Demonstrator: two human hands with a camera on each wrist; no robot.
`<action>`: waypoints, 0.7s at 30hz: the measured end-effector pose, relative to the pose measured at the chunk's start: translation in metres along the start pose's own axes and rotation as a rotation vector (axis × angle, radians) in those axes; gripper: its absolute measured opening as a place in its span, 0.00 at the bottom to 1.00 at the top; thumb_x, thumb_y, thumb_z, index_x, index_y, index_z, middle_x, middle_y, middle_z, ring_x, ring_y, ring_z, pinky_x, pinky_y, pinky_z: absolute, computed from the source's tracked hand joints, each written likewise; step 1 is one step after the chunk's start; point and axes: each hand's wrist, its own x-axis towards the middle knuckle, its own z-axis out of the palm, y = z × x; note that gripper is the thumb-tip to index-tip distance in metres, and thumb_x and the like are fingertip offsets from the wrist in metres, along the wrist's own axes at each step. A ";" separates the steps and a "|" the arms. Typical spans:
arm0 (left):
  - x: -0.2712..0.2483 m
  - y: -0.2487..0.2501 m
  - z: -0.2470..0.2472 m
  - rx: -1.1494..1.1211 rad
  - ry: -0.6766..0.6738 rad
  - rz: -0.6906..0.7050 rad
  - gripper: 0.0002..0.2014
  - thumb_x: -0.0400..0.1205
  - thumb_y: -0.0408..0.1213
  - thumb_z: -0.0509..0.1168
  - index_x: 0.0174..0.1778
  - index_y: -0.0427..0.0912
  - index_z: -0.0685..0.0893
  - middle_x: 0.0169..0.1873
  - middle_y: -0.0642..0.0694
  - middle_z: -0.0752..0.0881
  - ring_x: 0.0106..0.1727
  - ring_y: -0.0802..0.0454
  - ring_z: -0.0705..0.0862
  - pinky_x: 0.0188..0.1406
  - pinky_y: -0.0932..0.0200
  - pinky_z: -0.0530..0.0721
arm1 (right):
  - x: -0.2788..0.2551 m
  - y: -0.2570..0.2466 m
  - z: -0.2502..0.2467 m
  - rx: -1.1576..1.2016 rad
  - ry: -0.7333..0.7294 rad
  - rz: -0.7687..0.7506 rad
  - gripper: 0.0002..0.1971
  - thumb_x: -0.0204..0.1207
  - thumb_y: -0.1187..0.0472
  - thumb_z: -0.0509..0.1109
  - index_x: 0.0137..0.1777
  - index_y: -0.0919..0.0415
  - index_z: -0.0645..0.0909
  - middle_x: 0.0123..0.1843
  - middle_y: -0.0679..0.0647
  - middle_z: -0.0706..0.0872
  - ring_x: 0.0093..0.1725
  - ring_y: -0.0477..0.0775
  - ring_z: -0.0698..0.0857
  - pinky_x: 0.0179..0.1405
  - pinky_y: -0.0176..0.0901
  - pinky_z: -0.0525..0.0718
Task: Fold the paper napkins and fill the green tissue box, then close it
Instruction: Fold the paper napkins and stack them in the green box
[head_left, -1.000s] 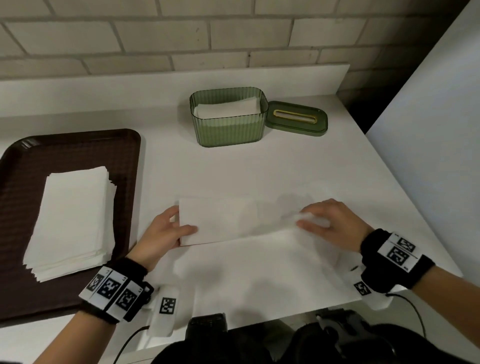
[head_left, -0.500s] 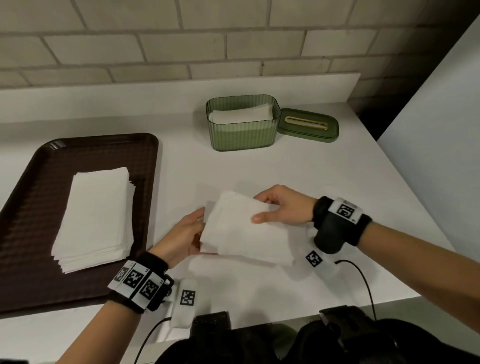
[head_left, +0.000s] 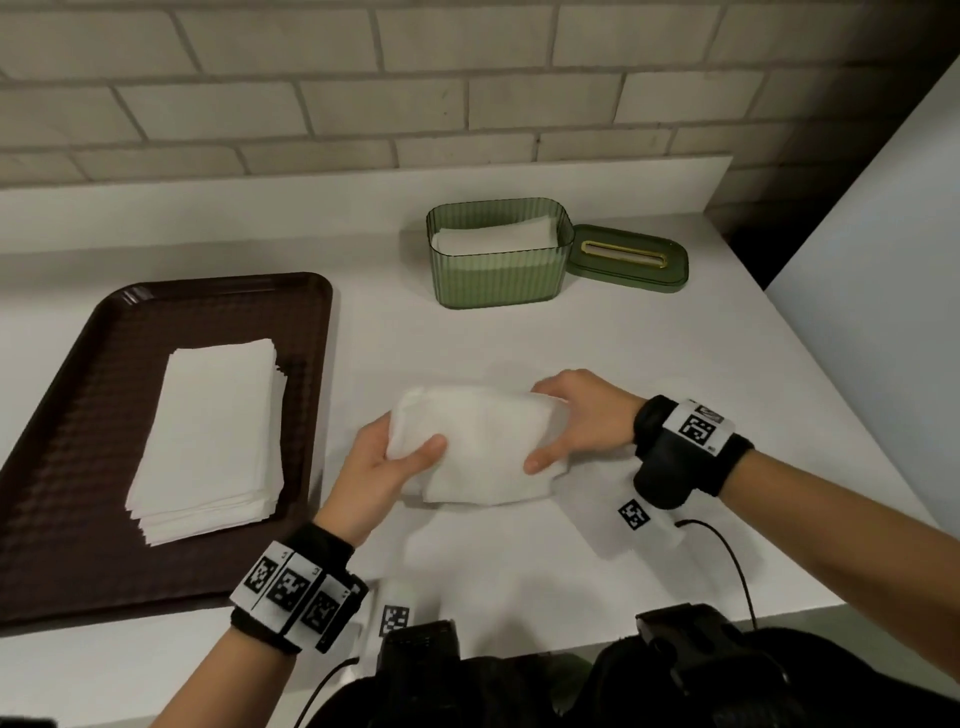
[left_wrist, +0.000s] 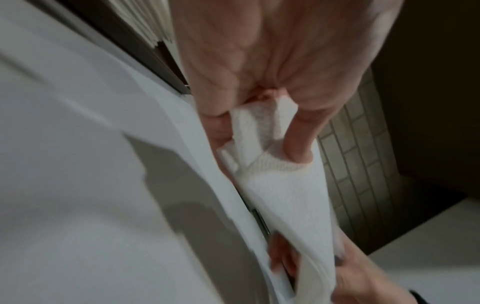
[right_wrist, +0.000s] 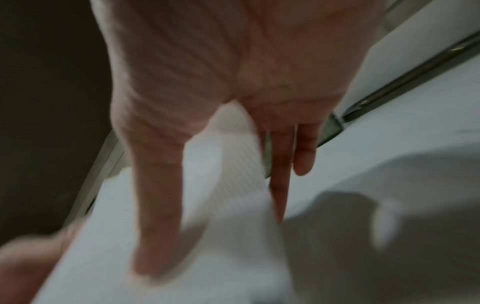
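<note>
A folded white napkin (head_left: 478, 447) hangs above the white counter between both hands. My left hand (head_left: 395, 462) pinches its left end, thumb on top; the left wrist view shows the thumb and fingers closed on the napkin (left_wrist: 275, 181). My right hand (head_left: 576, 421) grips the right end, thumb in front and fingers behind; the right wrist view shows the napkin (right_wrist: 221, 205) between them. The green tissue box (head_left: 498, 275) stands open at the back with napkins inside. Its green lid (head_left: 628, 260), with a gold slot, lies flat just right of the box.
A dark brown tray (head_left: 78, 415) on the left holds a stack of flat white napkins (head_left: 213, 436). A brick wall runs behind the counter. A pale panel (head_left: 883, 312) stands to the right, and the counter's front edge is near my body.
The napkin went from lying spread on the counter to folded smaller and lifted. Both hands came together and now hold its two ends.
</note>
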 end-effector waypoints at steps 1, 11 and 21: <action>-0.001 0.001 -0.002 -0.062 0.026 0.006 0.16 0.77 0.33 0.68 0.62 0.41 0.83 0.56 0.46 0.90 0.58 0.50 0.89 0.54 0.58 0.87 | -0.006 0.003 -0.004 0.157 0.023 0.004 0.25 0.55 0.51 0.88 0.51 0.58 0.87 0.51 0.50 0.91 0.53 0.53 0.88 0.57 0.51 0.87; 0.004 -0.011 0.022 0.085 0.119 0.106 0.22 0.59 0.31 0.86 0.34 0.27 0.79 0.30 0.38 0.81 0.31 0.46 0.79 0.28 0.49 0.79 | -0.036 0.010 0.044 0.626 0.281 -0.077 0.16 0.57 0.67 0.88 0.35 0.53 0.83 0.33 0.49 0.82 0.34 0.51 0.82 0.33 0.45 0.82; 0.006 -0.015 0.026 0.188 -0.059 0.046 0.22 0.61 0.18 0.80 0.44 0.40 0.82 0.37 0.54 0.83 0.36 0.57 0.81 0.26 0.55 0.82 | -0.035 0.040 0.067 0.536 0.346 0.091 0.42 0.42 0.49 0.89 0.61 0.55 0.80 0.58 0.54 0.85 0.57 0.51 0.86 0.58 0.46 0.84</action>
